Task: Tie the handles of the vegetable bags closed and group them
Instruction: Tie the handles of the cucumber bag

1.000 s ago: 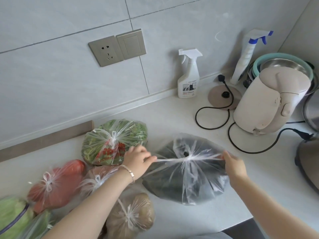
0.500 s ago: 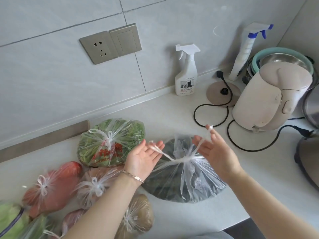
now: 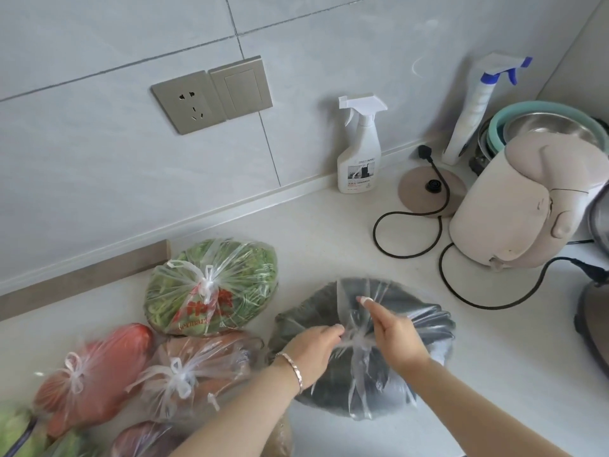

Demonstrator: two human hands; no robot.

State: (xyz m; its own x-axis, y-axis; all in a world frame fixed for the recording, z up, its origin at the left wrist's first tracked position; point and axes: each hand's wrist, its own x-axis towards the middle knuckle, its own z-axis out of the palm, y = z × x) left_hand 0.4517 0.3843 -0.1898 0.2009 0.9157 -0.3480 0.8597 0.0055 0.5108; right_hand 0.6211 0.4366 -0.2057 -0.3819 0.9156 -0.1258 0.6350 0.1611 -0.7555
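- At the near left corner of the worktop [image 3: 329,232], a red-filled bag [image 3: 99,364] and an orange-filled bag [image 3: 211,357] are grouped, touching. Each is closed with a white knot.
- Just right of that group, near the front edge, the dark-filled bag [image 3: 425,328] is laid flat. Its handles [image 3: 357,344] are gathered above its middle.
- The handles are gripped from the left by the left hand [image 3: 313,347], with the fingers curled onto the plastic. A bracelet [image 3: 293,367] is worn on that wrist.
- The handles are pinched from the right by the right hand [image 3: 395,338], with one finger stretched toward the back edge.
- Behind the group, a knotted green-filled bag [image 3: 230,275] is placed touching the orange-filled bag.
- Toward the right edge, a kettle [image 3: 517,206] is set beside its base [image 3: 415,189]. A black cord [image 3: 389,219] is looped in front of the base.
- At the back edge, a white spray bottle [image 3: 359,153] is stood upright against the wall.
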